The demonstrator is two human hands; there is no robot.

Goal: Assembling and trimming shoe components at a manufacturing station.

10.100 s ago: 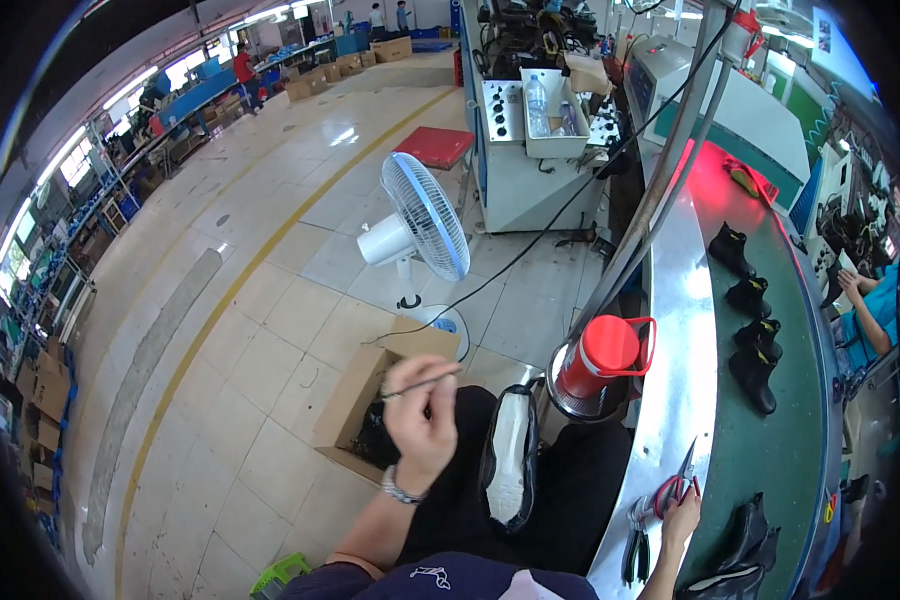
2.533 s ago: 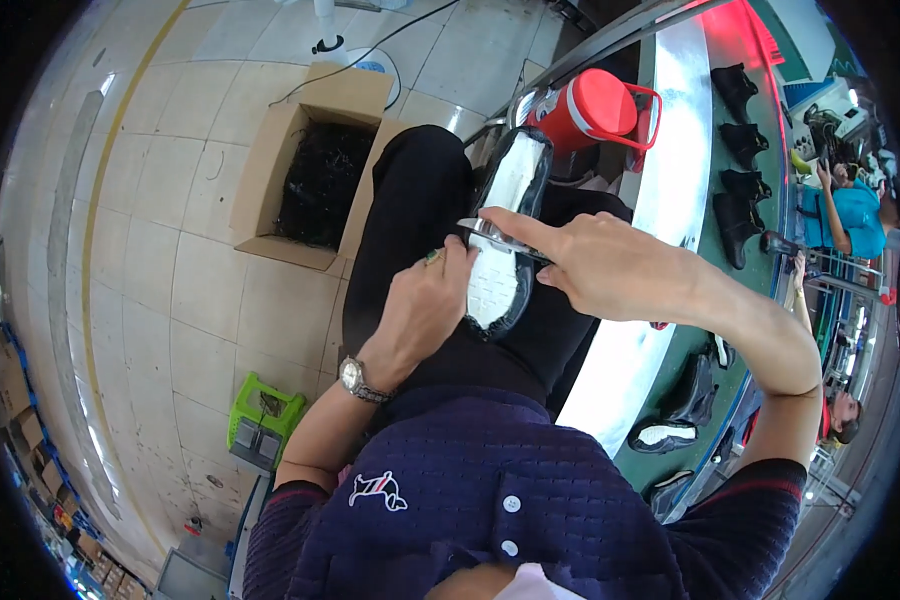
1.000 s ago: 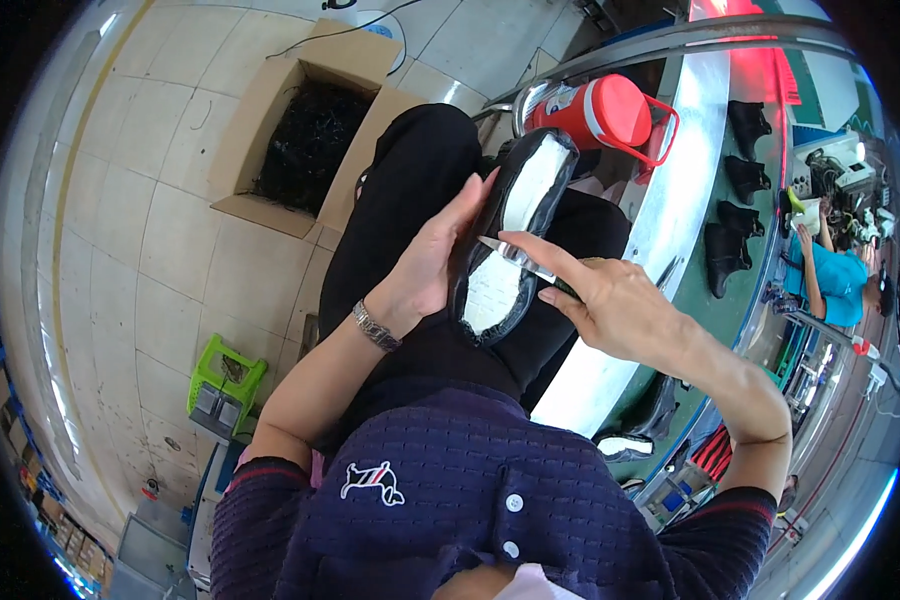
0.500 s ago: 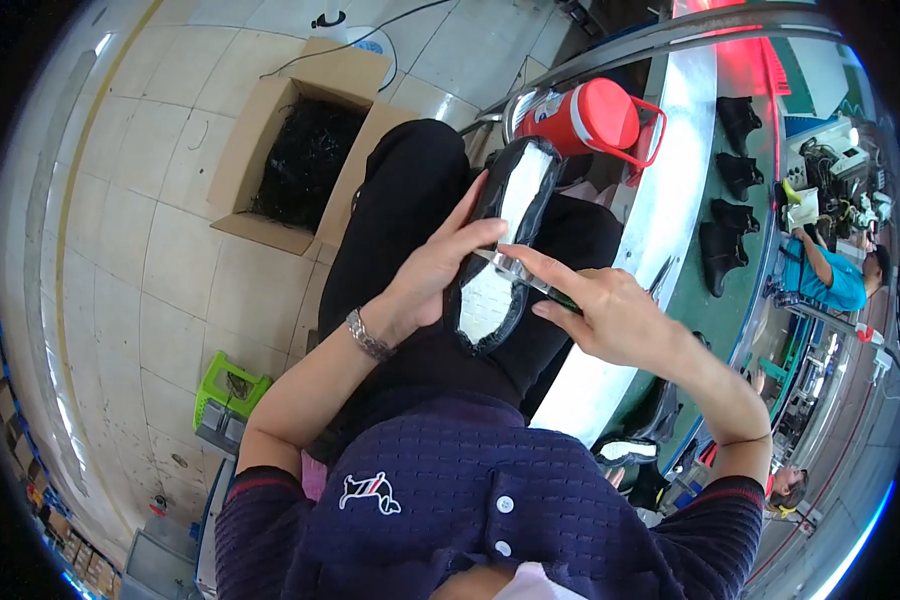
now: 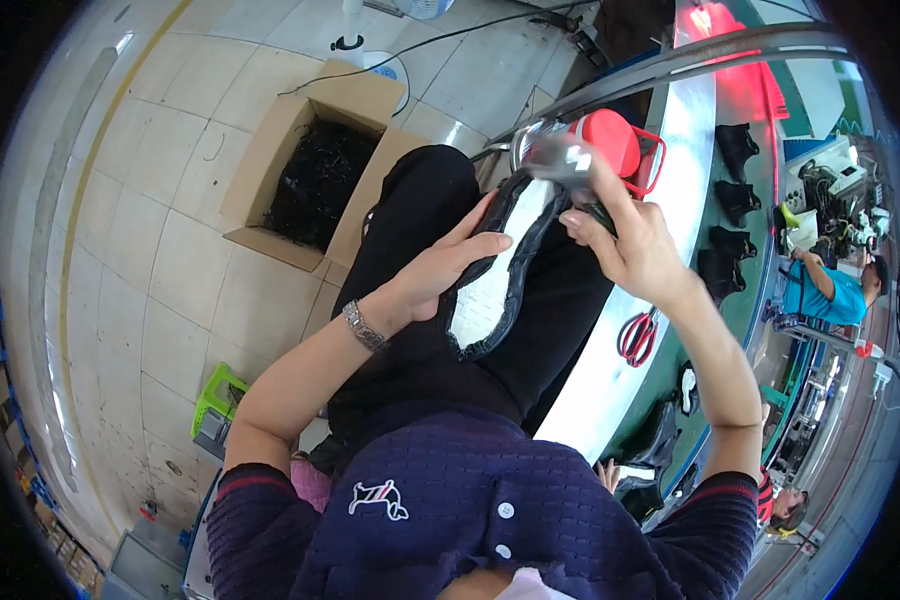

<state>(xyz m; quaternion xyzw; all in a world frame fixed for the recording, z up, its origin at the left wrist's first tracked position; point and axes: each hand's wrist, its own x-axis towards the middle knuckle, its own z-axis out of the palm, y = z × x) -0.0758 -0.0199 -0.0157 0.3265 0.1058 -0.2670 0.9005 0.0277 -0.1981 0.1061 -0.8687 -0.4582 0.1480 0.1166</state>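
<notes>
Pale tiled floor, crossed by a yellow line, stretches away to the left of the left hand, while right of the right hand a shiny metal ledge borders a long green work surface, with red light glowing over its far end.

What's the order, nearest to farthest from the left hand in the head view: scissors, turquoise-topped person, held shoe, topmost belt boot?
1. Shoe: in the grip of the left hand.
2. Red-handled scissors: right, on the metal ledge.
3. Topmost boot: upper right, on the green belt.
4. Turquoise-topped person: far right, beyond the belt.
</notes>
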